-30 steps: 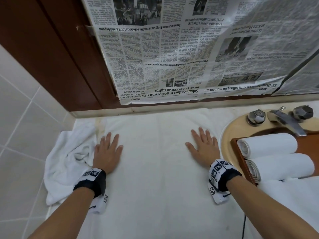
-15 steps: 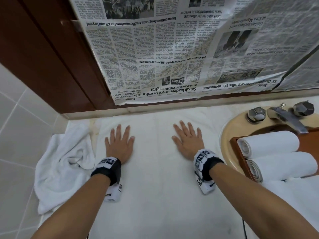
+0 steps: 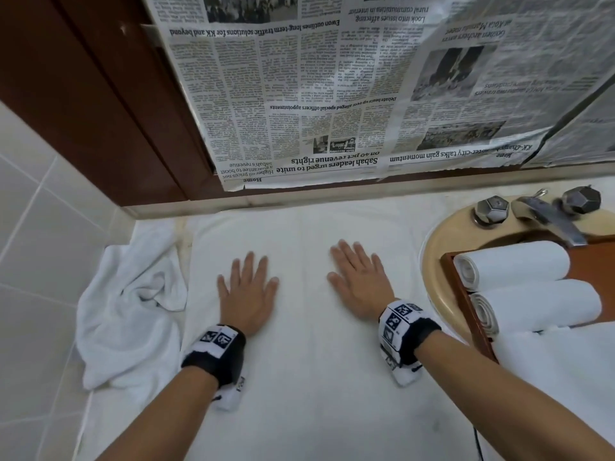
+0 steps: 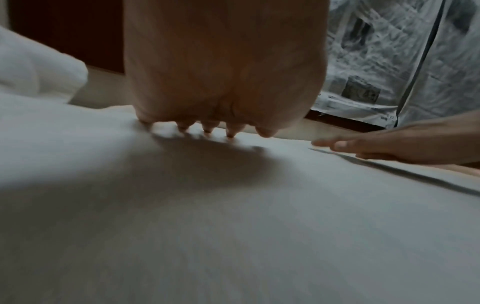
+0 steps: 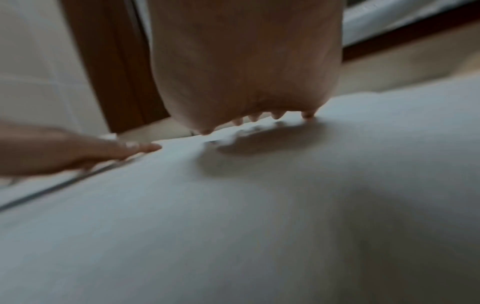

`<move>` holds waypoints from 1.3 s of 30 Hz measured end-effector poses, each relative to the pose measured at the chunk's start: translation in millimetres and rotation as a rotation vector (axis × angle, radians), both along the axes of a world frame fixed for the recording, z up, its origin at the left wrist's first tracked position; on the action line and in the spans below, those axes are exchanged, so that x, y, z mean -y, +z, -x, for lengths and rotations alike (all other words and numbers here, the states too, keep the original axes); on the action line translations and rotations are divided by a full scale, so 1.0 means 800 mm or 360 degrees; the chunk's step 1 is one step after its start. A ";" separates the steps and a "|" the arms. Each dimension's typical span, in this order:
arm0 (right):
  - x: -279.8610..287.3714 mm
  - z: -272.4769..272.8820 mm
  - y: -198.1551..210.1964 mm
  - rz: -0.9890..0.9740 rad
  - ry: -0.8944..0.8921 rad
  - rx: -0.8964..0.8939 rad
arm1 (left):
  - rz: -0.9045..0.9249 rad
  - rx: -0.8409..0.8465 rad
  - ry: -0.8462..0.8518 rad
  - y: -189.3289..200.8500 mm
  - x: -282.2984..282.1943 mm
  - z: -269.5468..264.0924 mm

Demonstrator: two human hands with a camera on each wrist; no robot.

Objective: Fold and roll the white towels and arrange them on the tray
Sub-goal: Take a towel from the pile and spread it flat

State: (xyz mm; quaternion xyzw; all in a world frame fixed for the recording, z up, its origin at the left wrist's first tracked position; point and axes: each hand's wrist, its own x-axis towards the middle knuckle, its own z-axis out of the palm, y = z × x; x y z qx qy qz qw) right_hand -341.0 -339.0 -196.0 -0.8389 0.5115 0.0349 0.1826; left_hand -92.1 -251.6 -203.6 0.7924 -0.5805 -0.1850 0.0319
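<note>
Step, as I read it: smoothing the towel, spread flat on the counter. L hand & R hand press it, grip loose, fingers straight. Two rolls on tray. Next, prob.: fold, then roll tight w/ edges even.

newspaper, faucet, basin

Pretty much all white here: the plain white flat towel under the fingers, the crumpled white terry towel left of them, and two white rolled towels off to the right on a reddish-brown wooden tray. Tray sits on a beige round sink with grey metal taps. Beyond the fingertips: black-and-white printed newspaper, dark brown wood panel. Wristbands are black with white square-marker patterns.
</note>
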 end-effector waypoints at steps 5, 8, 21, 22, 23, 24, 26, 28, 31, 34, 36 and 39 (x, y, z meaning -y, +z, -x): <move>-0.001 0.061 -0.004 -0.0010 -0.0192 -0.0166 | -0.0020 0.0042 0.0169 -0.003 -0.046 -0.036; -0.005 0.088 0.008 -0.0019 -0.0312 -0.0255 | -0.0060 0.0076 0.0213 -0.001 -0.072 -0.063; -0.178 0.056 -0.001 -0.0108 -0.0028 -0.0114 | -0.0025 -0.0005 -0.0020 -0.003 -0.169 0.030; -0.181 0.073 -0.002 -0.0103 -0.0054 -0.0115 | -0.0002 0.0006 -0.0041 -0.004 -0.180 0.024; -0.184 0.088 -0.003 -0.0099 -0.0082 -0.0114 | 0.0031 0.0002 -0.0043 -0.004 -0.191 0.019; -0.187 0.101 -0.003 -0.0099 -0.0106 -0.0116 | 0.0063 -0.0007 -0.0034 -0.004 -0.200 0.013; -0.191 0.112 0.003 -0.0118 -0.0132 -0.0125 | 0.0091 -0.0020 0.0006 -0.002 -0.213 0.005; -0.198 0.105 0.013 -0.0134 -0.0126 -0.0066 | 0.0133 -0.0064 0.0091 0.005 -0.220 0.011; -0.215 0.085 0.017 -0.0118 -0.0074 0.0006 | 0.0112 -0.0148 0.0093 0.011 -0.229 0.049; -0.236 0.079 0.006 -0.0119 -0.0045 -0.0079 | 0.0019 -0.0070 -0.0001 0.006 -0.247 0.080; -0.243 0.087 0.002 -0.0127 -0.0091 -0.0124 | -0.0030 -0.0001 0.0012 0.003 -0.253 0.077; -0.250 0.114 -0.003 -0.0098 -0.0209 -0.0124 | -0.0039 -0.0007 0.0060 0.000 -0.259 0.055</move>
